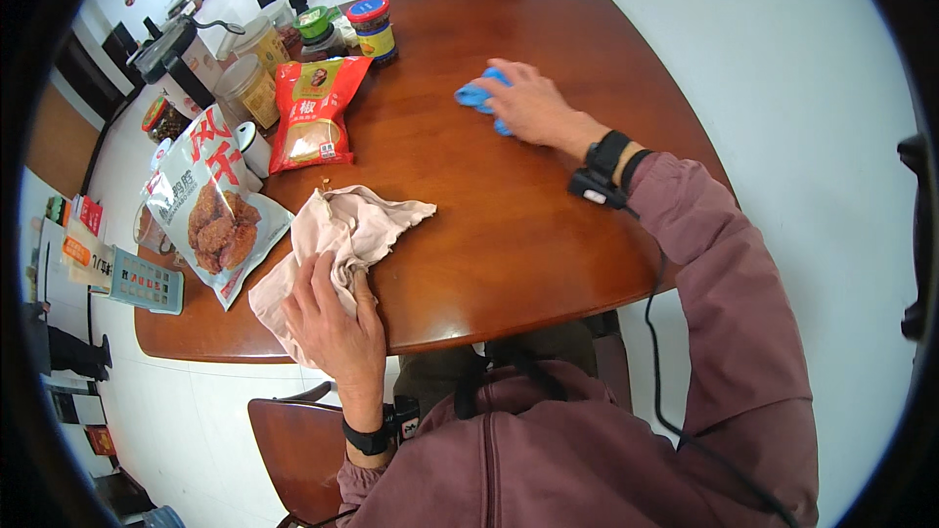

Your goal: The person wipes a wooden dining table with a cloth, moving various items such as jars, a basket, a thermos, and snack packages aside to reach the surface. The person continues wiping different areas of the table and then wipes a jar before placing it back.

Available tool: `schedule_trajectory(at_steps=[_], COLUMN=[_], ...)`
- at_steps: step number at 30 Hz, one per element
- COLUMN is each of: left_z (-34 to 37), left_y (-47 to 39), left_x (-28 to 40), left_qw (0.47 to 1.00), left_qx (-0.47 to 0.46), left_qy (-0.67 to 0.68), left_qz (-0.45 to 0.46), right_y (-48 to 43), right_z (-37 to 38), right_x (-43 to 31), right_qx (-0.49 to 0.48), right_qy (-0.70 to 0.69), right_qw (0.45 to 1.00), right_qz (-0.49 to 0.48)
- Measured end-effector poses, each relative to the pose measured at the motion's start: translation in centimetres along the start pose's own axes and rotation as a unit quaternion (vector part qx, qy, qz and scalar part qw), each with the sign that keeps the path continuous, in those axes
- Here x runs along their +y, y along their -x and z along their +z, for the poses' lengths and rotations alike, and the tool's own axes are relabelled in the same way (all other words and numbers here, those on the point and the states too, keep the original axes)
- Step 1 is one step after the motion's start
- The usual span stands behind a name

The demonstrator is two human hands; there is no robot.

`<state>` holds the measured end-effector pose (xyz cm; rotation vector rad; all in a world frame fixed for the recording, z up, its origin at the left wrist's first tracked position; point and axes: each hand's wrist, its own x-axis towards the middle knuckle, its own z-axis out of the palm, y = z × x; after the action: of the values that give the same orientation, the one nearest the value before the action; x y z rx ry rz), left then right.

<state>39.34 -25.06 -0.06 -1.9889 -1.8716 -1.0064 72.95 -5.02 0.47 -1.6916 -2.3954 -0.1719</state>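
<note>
My right hand (pixel 530 104) presses a crumpled blue cloth (pixel 477 94) against the brown wooden table (pixel 469 264), its fingers partly covering the cloth. Near the front edge, my left hand (pixel 330 315) grips a pale pink cloth (pixel 352 224) between the fingers and thumb. That cloth lies bunched and spread on the tabletop, one corner pointing right. Just beyond it stand a red food packet (pixel 314 114) and a white snack bag (pixel 220 213) with a picture of fried pieces. Some small crumbs (pixel 326 182) lie between the pink cloth and the red packet.
Jars with red (pixel 373 28) and green lids (pixel 314 23), plastic tubs (pixel 249 92), a kettle-like pitcher (pixel 172 66) and a blue-grey basket (pixel 147 280) crowd the table's left side. A wooden chair (pixel 301 447) stands at front left. A black cable (pixel 655 352) hangs from my right wrist. Two people stand farther off.
</note>
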Motion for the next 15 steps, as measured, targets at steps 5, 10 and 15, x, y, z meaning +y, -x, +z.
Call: schedule_trajectory(at_steps=[5, 10, 15], left_z=[-0.2, -0.5, -0.6], left_y=[0.1, 0.0, -0.1], left_x=[0.1, 0.3, 0.6], left_qw=[1.0, 0.999, 0.999], left_qx=[-0.014, -0.033, -0.04], left_qy=[0.012, 0.024, 0.022], left_qz=[-0.004, -0.003, -0.01], right_y=[3.8, 7.0, 4.5], right_z=[0.1, 0.8, 3.2], right_x=[10.2, 21.0, 29.8], right_qx=[0.013, 0.033, 0.06], right_qy=[0.014, 0.061, 0.051], right_qw=[0.988, 0.96, 0.954], right_qz=[0.154, 0.27, 0.288])
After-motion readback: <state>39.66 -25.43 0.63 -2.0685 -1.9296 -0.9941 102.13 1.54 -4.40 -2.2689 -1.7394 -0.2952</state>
